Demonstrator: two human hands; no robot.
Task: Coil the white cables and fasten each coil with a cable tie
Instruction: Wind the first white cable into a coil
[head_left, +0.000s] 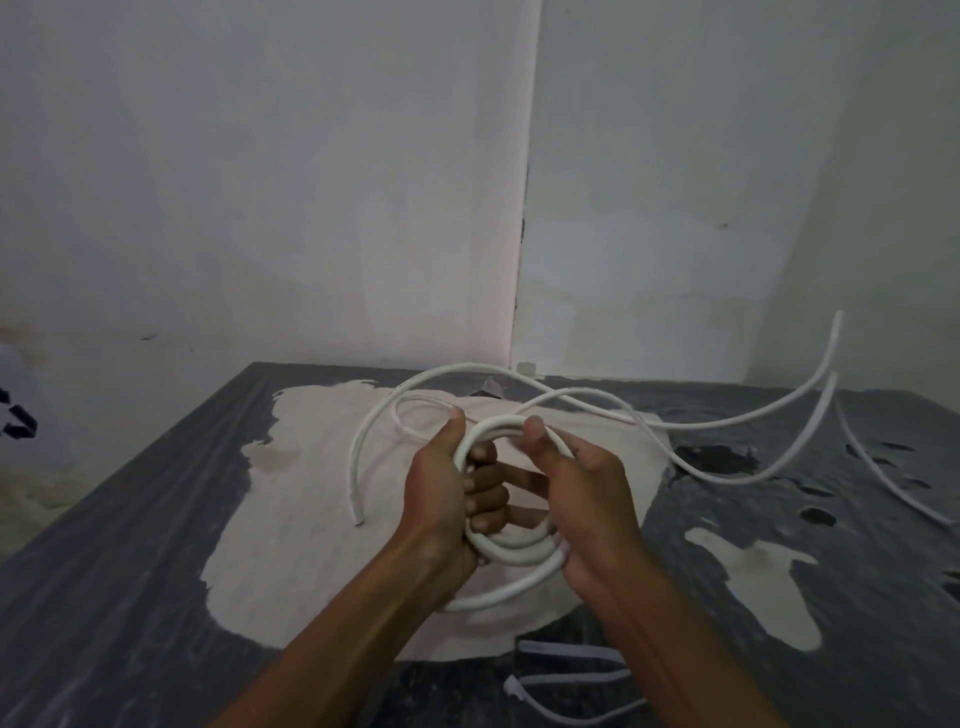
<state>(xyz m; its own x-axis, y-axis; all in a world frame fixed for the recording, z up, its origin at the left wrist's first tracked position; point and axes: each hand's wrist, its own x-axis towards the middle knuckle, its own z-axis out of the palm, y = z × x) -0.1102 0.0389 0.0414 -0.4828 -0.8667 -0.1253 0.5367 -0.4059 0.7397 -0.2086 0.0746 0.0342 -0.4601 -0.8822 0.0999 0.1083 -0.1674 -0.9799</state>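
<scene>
- Cable coil (511, 545), white and round in section, sits between both hands above the worn table (156, 519), a few loops stacked unevenly.
- Left hand (441, 499) has its fingers curled through the coil's centre, clamping the loops; its thumb presses the top.
- Right hand (582, 493) wraps the coil's right side, thumb on top, pinching the newest loop.
- Step in hand, as I judge it: winding, not yet fastening.
- Loose tails (727, 423) sweep out to the right and one short end (358, 499) curls left, so more wraps are needed.
- Cable ties (566, 675) lie on the table just below the wrists; the next move calls for one hand freed to fetch one.
</scene>
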